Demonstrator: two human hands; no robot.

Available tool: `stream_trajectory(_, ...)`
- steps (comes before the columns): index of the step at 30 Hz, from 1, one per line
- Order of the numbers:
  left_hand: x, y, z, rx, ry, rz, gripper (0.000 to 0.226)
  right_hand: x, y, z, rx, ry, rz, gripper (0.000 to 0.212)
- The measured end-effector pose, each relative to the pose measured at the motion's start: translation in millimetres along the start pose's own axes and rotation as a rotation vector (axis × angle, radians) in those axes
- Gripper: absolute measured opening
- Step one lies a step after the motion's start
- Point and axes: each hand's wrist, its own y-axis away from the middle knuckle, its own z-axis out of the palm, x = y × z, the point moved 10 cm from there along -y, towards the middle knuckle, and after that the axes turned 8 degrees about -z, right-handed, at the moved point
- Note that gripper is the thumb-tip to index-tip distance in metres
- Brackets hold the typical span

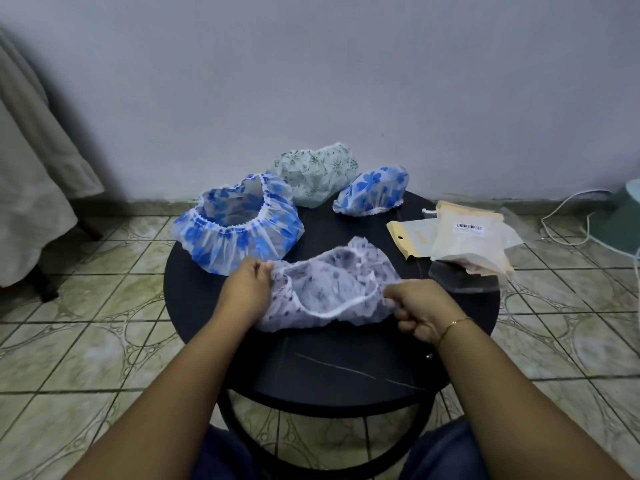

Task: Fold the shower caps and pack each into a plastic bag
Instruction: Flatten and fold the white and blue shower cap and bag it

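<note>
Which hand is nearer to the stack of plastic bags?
Right. The right hand grips the grey-flowered cap just left of the plastic bags; the left hand holds its far edge.

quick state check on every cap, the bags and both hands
grey-print cap: unfolded, held at both ends
big blue cap: unfolded, opening up
small blue cap: lying opening down
green-print cap: lying unfolded
plastic bags: piled flat
left hand: grips cap
right hand: grips cap
</note>
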Motion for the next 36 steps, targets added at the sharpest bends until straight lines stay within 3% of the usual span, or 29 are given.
stream_trajectory(6,-6,0,-13,0.120,-0.130,-0.022,0.024,-10,-4,-22,0.100,0.287,-0.098,0.009)
stream_trajectory(10,-10,4,-15,0.119,-0.099,-0.081,0.031,-10,-3,-16,0.064,0.119,-0.131,0.048)
stream_trajectory(15,-17,7,-7,-0.017,0.101,-0.174,0.045,-2,17,-12,0.095,0.021,-0.057,0.058)
stream_trajectory(19,-2,13,2,-0.086,0.098,-0.016,0.049,7,26,4,-0.035,0.008,0.033,0.077)
stream_trajectory(23,1,14,1,-0.113,0.204,-0.024,0.026,6,26,16,-0.126,-0.201,0.078,0.056)
stream_trajectory(27,2,11,1,-0.123,0.124,-0.033,0.053,7,18,14,-0.105,-0.326,0.087,0.038)
stream_trajectory(33,2,4,19,-0.230,0.139,-0.119,0.058,18,14,25,-0.168,-0.297,0.115,0.031)
stream_trajectory(36,12,13,32,-0.267,0.040,-0.072,0.061,15,15,42,-0.196,-0.324,0.063,0.035)
